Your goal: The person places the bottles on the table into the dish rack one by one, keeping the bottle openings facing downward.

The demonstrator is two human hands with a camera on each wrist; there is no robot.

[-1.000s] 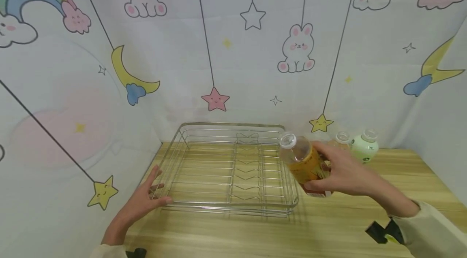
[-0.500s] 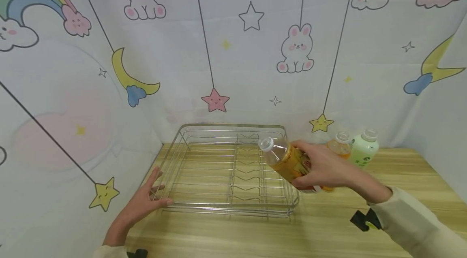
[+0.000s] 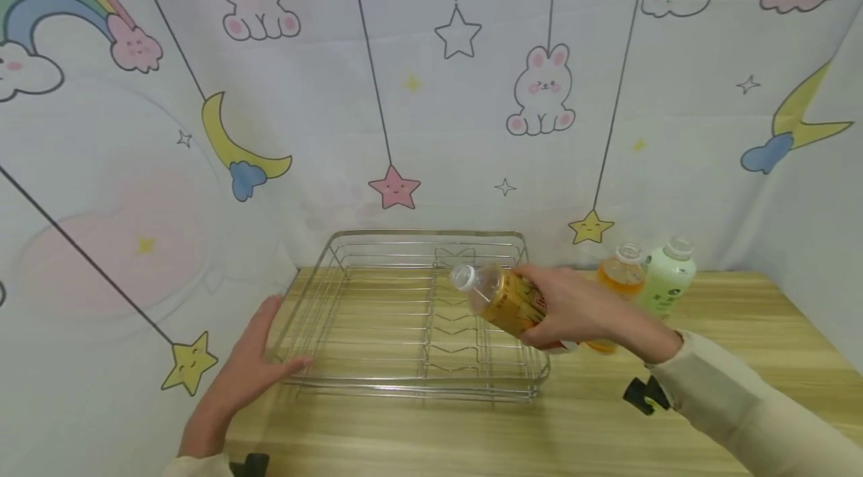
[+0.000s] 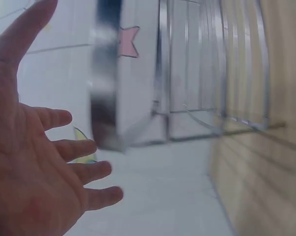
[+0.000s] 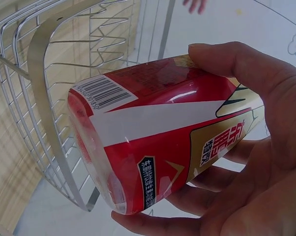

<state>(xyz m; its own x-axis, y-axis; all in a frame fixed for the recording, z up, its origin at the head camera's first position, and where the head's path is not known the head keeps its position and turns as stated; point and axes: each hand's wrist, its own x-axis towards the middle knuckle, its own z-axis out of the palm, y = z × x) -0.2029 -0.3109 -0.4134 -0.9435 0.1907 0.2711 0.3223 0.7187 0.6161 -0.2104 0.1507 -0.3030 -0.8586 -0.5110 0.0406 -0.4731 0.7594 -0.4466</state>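
Observation:
My right hand (image 3: 573, 305) grips a plastic drink bottle (image 3: 502, 299) with a white cap and a gold-and-red label. The bottle tilts, cap end to the left, above the right part of a wire dish rack (image 3: 418, 381). In the right wrist view, fingers and thumb curl round the bottle (image 5: 152, 132), its clear base facing the rack's rim. My left hand (image 3: 246, 368) is at the rack's front left corner, fingers spread. From the left wrist, a gap shows between the fingertips and the metal rim (image 4: 106, 73); the thumb tip's contact cannot be told.
Right of the rack stand a bottle of orange drink (image 3: 619, 275), partly behind my right forearm, and a pale green bottle (image 3: 667, 278). The wooden table (image 3: 418, 439) meets a white cloth (image 3: 465, 117) with cartoon prints at the back and sides.
My right hand has carried the bottle left, from the rack's right edge to above its inside, tilting it further over. My left hand has shifted slightly left, fingers spreading off the rim.

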